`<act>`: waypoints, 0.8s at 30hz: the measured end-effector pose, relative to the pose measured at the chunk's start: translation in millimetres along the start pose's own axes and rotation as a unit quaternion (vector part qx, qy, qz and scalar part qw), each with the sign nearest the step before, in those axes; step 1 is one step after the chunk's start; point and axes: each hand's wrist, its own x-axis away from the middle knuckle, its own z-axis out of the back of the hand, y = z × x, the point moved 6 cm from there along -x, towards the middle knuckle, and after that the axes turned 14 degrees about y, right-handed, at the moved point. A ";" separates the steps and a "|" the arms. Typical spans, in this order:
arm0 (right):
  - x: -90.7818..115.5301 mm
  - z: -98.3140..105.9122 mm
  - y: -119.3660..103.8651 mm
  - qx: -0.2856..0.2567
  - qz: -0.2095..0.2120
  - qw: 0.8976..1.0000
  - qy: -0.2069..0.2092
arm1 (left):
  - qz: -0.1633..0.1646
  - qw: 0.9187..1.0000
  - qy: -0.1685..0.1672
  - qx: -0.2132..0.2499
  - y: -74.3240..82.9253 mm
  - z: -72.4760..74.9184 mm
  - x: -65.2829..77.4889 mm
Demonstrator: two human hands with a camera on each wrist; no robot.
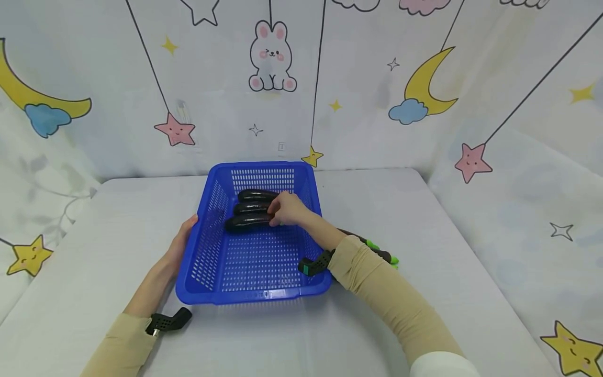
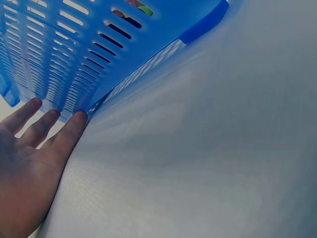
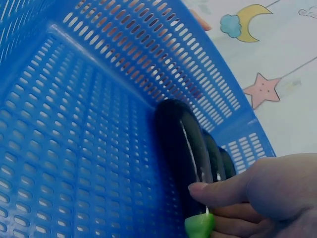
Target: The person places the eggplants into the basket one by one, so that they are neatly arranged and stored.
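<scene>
Three dark eggplants lie side by side in the far half of a blue plastic basket (image 1: 264, 296). My right hand (image 1: 290, 209) reaches over the basket's right side and pinches the stem end of the nearest eggplant (image 1: 245, 223). In the right wrist view, the thumb (image 3: 210, 192) lies across that eggplant (image 3: 181, 144), just above its green cap (image 3: 199, 225); the other fingers are partly hidden behind it. My left hand (image 1: 180, 245) rests on the basket's left side from outside. Its fairly straight fingers touch the slotted wall in the left wrist view (image 2: 37, 158).
More eggplants (image 1: 383, 255) with green stem ends lie on the white table (image 1: 452, 293) to the right of the basket, partly hidden by my right forearm. A patterned cloth wall (image 1: 358, 104) stands behind the table and along its sides.
</scene>
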 end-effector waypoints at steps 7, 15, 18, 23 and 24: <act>-0.6 -4.0 0.3 0.035 0.004 0.999 -0.001 | 0.006 1.000 0.000 0.007 -0.9 0.2 -0.2; 0.4 -3.0 0.8 0.028 -0.005 1.000 0.003 | 0.003 1.000 -0.002 0.006 -3.1 1.0 -0.9; 1.5 -1.6 1.3 0.016 -0.004 1.000 0.006 | -0.004 1.000 -0.003 0.004 -3.6 1.9 -1.3; 2.9 0.1 1.5 -0.014 -0.005 1.000 0.002 | -0.010 1.000 -0.006 0.002 -4.6 2.9 -1.9; 3.1 0.3 1.6 -0.019 -0.007 1.000 0.001 | -0.009 1.000 -0.007 0.003 -4.9 2.9 -2.1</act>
